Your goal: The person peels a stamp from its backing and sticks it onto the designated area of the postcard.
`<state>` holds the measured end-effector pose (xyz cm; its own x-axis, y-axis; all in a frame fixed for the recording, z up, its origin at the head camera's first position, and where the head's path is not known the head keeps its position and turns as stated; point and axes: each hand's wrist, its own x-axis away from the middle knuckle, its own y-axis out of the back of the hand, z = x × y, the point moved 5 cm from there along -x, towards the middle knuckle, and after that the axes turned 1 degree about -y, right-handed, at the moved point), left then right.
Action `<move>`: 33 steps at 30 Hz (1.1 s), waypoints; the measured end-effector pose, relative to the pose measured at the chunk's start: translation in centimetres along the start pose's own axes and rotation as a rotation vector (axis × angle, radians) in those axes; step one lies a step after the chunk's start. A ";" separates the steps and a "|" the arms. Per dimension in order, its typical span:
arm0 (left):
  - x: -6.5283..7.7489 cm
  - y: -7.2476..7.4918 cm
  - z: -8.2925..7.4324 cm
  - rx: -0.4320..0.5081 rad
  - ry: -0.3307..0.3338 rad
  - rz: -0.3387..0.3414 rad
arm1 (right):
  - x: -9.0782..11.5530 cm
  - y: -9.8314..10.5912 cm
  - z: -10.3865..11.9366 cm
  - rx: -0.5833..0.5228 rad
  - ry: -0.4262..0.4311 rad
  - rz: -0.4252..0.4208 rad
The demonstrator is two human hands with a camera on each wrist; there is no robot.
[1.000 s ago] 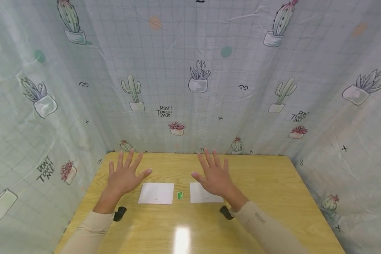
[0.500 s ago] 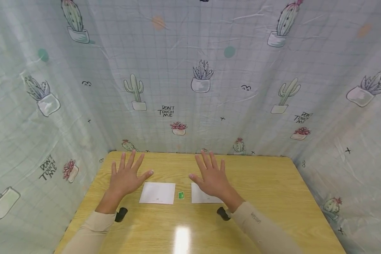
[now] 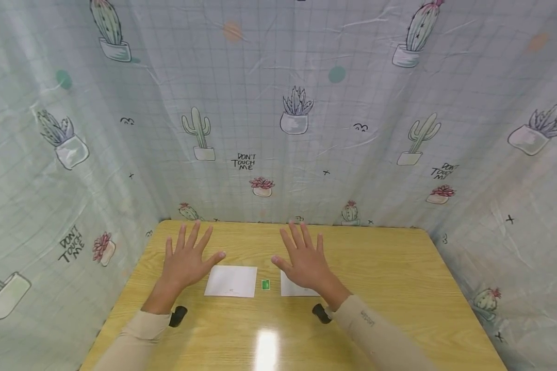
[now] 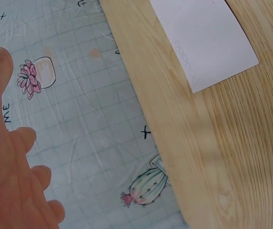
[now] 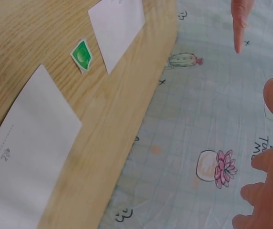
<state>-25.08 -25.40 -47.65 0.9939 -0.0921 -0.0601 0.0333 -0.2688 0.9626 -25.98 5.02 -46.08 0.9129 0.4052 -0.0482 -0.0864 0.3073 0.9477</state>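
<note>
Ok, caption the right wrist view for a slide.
A small green piece lies between the nearer white sheet and the farther sheet on a wooden table, cactus-print curtain beyond.

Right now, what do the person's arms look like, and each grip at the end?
The left sleeve and right sleeve are long and beige. The right one has small dark lettering, too tiny to read. A black piece juts out by each wrist. The left grip and right grip wear no gloves.
</note>
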 end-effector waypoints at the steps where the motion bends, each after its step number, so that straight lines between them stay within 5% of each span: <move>1: 0.0 -0.1 0.1 -0.001 0.000 -0.002 | 0.0 -0.1 0.0 0.005 -0.002 0.002; 33: 0.7 -0.5 0.6 0.015 -0.010 -0.008 | -1.0 -1.2 2.0 -0.004 0.040 -0.015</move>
<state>-24.51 -25.88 -48.33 0.9925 -0.0998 -0.0703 0.0393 -0.2842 0.9580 -26.02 2.51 -46.56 0.8973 0.4350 -0.0751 -0.0746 0.3171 0.9455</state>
